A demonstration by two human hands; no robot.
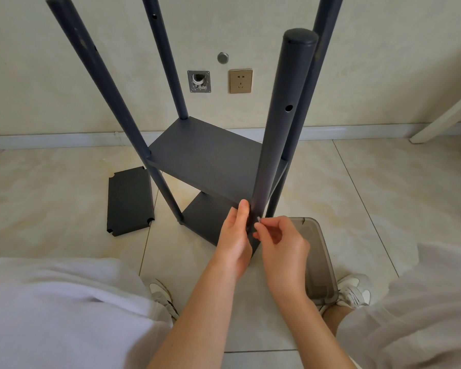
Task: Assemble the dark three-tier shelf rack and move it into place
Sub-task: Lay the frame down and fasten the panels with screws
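Standing on tile [64, 169] near the wall [117, 75], rack [205, 153] has two tiers fitted; left hand [234, 238] grips its near post [280, 123], right hand [282, 241] pinches a pin [258, 219] against it. Spare shelf [129, 199] lies apart, left.

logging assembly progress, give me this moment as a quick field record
build: two shelves fitted on four posts
loose part: shelf panel flat on floor, left of rack
left hand: holds near post at a shelf corner
right hand: pinches small pale fastener at that post
nearby: grey plastic bin on floor by right hand
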